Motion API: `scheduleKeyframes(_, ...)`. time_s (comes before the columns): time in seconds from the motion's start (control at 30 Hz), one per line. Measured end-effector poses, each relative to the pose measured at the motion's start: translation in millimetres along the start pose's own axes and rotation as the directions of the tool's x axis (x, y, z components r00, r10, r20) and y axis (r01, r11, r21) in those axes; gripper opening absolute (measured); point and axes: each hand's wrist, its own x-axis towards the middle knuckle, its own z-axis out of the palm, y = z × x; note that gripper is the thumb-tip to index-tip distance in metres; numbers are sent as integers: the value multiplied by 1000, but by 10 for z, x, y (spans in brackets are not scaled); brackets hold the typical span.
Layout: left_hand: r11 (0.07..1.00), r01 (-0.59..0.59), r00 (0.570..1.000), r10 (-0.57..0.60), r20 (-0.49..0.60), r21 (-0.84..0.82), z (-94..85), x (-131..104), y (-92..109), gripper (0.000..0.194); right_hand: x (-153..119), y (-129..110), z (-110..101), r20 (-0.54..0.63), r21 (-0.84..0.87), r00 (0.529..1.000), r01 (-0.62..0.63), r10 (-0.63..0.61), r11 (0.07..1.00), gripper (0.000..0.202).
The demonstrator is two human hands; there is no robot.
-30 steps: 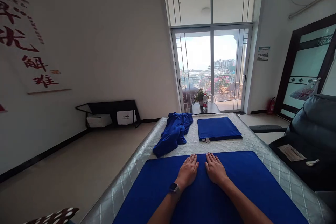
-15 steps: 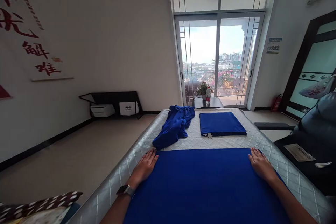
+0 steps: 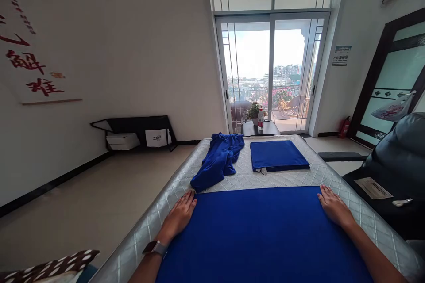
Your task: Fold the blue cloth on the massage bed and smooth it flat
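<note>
A large blue cloth lies spread smooth over the near part of the mattress. My left hand rests flat at its far left corner, fingers stretched out; a watch is on that wrist. At the far right corner, my right hand lies flat with its fingers extended along the edge. Just beyond my left hand is a crumpled blue cloth. Beside it, to the right, sits a neatly folded blue cloth with a white tag on its near edge.
Past the mattress, a small black table bears a potted plant and a bottle. A dark armchair stands close on the right. White boxes sit by the left wall, and a patterned cushion is at lower left.
My right hand has slid slightly outward to the right along the cloth's corner. My left hand has shifted a little left and nearer. The whole view has turned slightly to the right.
</note>
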Motion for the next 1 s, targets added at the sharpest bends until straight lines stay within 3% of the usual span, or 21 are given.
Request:
scheduleKeyframes(0.17,995,102,995,-102,16,-14,-137,-29,46,57,-157,-190,-354,-12,31,999,-53,53,998,66)
scheduleKeyframes(0.23,990,134,990,-136,-32,-43,-246,-21,114,57,-238,-342,-540,-39,28,999,-25,26,999,63)
scheduleKeyframes(0.3,994,82,993,-89,-82,-76,-369,-5,281,55,-333,-586,-719,-58,36,997,46,-44,998,61)
scheduleKeyframes(0.37,993,-75,992,65,-104,-94,-475,-1,588,53,-449,-934,-865,-44,92,990,134,-131,987,60)
scheduleKeyframes(0.47,947,-304,951,295,-89,-104,-518,-47,1265,53,-659,-1578,-975,-6,234,951,301,-308,925,62)
scheduleKeyframes(0.57,914,-388,921,381,-78,-118,-388,-143,1940,55,-861,-2140,-925,18,310,903,403,-429,861,63)
scheduleKeyframes(0.67,888,-434,901,424,-92,-151,-178,-230,2325,54,-976,-2417,-750,67,324,882,424,-467,846,61)
scheduleKeyframes(0.83,908,-380,925,373,-73,-179,18,-282,2378,58,-971,-2411,-504,99,298,896,387,-432,872,62)
scheduleKeyframes(1.0,910,-359,933,354,-60,-209,-53,-294,2385,60,-968,-2411,-526,109,292,898,380,-426,877,64)
